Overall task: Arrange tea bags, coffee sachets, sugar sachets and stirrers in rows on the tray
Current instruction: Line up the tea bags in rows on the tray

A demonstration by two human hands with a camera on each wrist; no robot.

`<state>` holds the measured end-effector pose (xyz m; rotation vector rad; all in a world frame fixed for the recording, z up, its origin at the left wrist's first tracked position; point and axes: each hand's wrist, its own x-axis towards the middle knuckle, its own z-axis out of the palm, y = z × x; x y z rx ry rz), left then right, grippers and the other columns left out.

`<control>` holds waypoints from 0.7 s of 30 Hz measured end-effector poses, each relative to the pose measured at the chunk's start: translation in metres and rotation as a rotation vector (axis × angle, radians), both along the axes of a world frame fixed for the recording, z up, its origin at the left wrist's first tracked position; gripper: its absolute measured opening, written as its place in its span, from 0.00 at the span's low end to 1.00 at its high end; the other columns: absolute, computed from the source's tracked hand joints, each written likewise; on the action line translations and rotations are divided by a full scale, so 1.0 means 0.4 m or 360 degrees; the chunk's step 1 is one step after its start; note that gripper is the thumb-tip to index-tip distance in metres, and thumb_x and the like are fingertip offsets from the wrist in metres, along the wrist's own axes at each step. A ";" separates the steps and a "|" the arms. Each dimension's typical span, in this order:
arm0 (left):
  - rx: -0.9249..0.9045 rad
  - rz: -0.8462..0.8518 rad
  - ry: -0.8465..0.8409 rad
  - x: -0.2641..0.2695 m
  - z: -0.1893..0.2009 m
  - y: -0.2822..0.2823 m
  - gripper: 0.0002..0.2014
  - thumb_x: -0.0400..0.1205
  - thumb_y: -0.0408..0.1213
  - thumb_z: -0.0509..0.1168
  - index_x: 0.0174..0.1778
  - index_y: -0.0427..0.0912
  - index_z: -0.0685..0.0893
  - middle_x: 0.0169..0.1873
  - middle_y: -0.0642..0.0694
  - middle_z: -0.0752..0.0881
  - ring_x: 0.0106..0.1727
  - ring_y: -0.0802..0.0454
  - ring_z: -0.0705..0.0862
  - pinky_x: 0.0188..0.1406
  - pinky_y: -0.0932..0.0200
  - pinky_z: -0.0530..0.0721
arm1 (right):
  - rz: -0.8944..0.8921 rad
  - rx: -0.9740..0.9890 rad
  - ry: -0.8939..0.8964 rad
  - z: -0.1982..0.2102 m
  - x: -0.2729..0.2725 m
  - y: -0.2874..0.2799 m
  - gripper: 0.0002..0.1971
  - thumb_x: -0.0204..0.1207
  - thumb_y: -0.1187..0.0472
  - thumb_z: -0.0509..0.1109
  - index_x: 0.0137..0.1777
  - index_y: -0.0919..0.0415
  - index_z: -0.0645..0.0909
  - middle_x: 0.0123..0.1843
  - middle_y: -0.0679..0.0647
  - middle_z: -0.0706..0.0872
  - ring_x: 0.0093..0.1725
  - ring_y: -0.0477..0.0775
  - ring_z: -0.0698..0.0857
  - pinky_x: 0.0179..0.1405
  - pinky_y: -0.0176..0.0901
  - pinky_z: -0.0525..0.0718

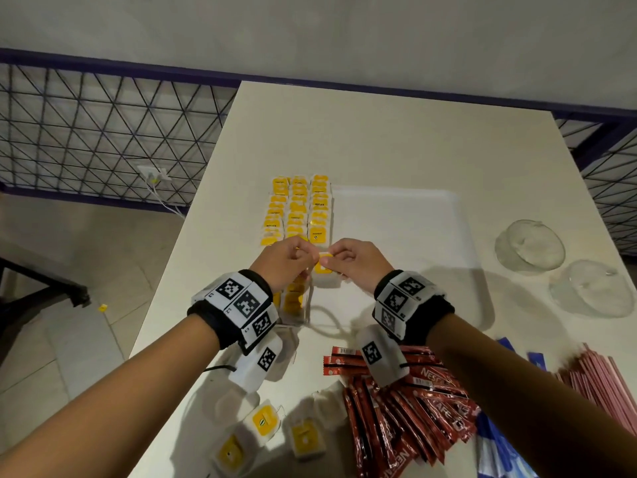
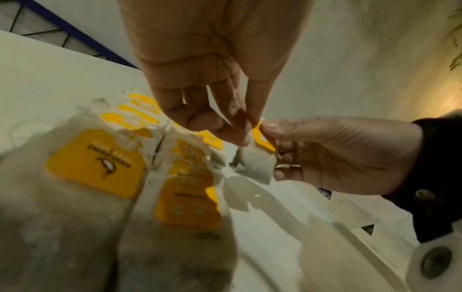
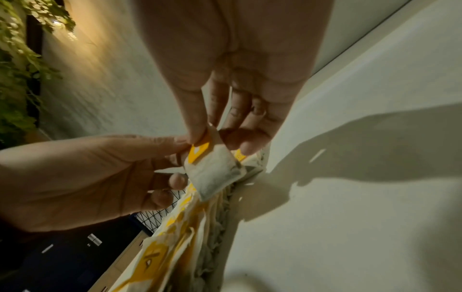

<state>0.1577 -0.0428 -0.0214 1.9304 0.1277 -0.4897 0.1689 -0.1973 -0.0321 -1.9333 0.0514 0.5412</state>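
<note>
A white tray (image 1: 400, 229) lies on the table, with three rows of yellow-tagged tea bags (image 1: 297, 208) along its left side. Just above the near end of the rows, both hands hold one tea bag (image 1: 324, 270) between them. My left hand (image 1: 307, 259) pinches its top left corner and my right hand (image 1: 336, 257) pinches its top right. In the left wrist view the tea bag (image 2: 257, 167) hangs from my left hand's fingertips (image 2: 246, 126). In the right wrist view my right hand (image 3: 207, 136) pinches the tea bag (image 3: 215, 170) by its tag.
Loose tea bags (image 1: 263, 422) lie near the table's front edge, with a pile of red coffee sachets (image 1: 406, 405) to their right. Pink stirrers (image 1: 599, 384) and blue sachets (image 1: 537, 360) lie far right. Two glass bowls (image 1: 531, 244) stand right of the tray.
</note>
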 end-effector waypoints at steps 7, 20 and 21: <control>0.0264 0.0057 -0.0048 0.027 -0.010 0.018 0.07 0.81 0.32 0.64 0.48 0.48 0.77 0.37 0.52 0.82 0.36 0.54 0.81 0.43 0.63 0.80 | -0.0079 0.0002 0.0111 -0.021 0.054 0.016 0.08 0.73 0.63 0.73 0.37 0.57 0.76 0.29 0.52 0.79 0.26 0.49 0.76 0.32 0.38 0.76; 0.1221 -0.0503 -0.0103 0.085 0.001 -0.035 0.13 0.75 0.49 0.70 0.50 0.47 0.83 0.59 0.43 0.71 0.65 0.44 0.72 0.64 0.50 0.75 | -0.0222 0.0082 0.0183 -0.055 0.114 0.021 0.09 0.71 0.67 0.75 0.35 0.58 0.77 0.28 0.55 0.79 0.28 0.53 0.79 0.47 0.49 0.86; 0.1314 -0.0571 -0.0118 0.087 0.000 -0.041 0.16 0.76 0.50 0.69 0.54 0.45 0.82 0.61 0.42 0.70 0.66 0.43 0.70 0.63 0.49 0.74 | -0.0226 0.0071 0.0183 -0.059 0.116 0.020 0.10 0.71 0.67 0.75 0.35 0.58 0.76 0.28 0.55 0.80 0.28 0.53 0.80 0.47 0.49 0.86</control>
